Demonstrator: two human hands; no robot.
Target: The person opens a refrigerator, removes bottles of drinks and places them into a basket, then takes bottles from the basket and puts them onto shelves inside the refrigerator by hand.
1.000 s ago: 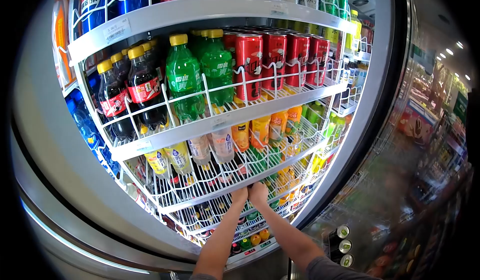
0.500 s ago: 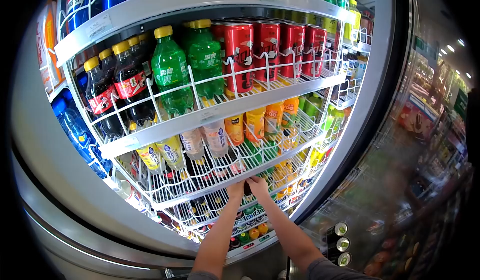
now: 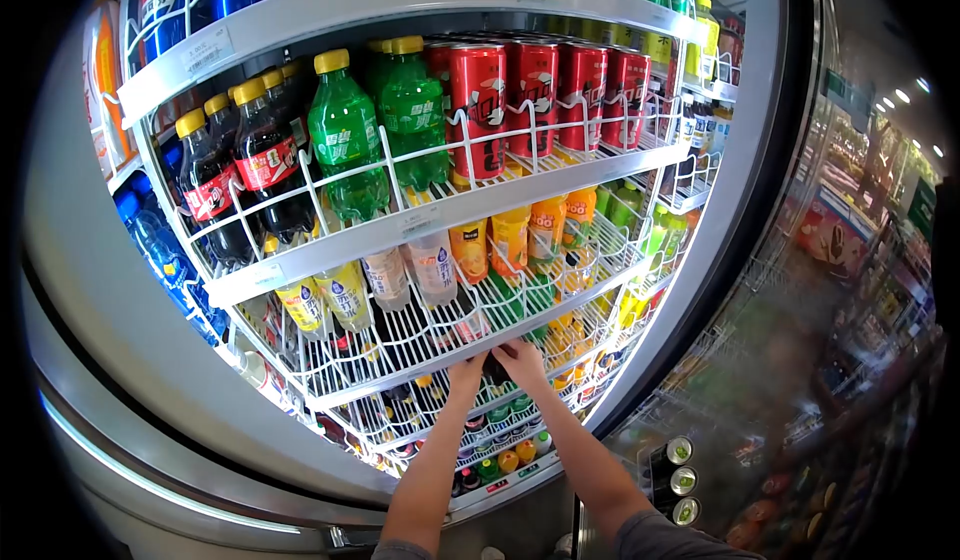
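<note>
Dark item (image 3: 494, 369), perhaps a bottle: between your left hand (image 3: 467, 373) and right hand (image 3: 520, 362), at the shelf lip (image 3: 400, 376). Fingers' closure: cannot tell. Likely weighty, slick; grip mid-body.

Open cooler front, entry over wire guards, tight above and between shelves.
Wire guard (image 3: 390, 163) crosses low in front of green bottles (image 3: 345, 150) and red cans (image 3: 533, 100); tops reachable over it, upper shelf lip (image 3: 420, 8) close overhead. Bare wire floor (image 3: 345, 360) ahead of lower bottles (image 3: 510, 243). Left hand (image 3: 468, 372) and right hand (image 3: 520, 362) occupy that shelf's front edge; gap between forearms. Right frame (image 3: 715, 260) bounds side access.
</note>
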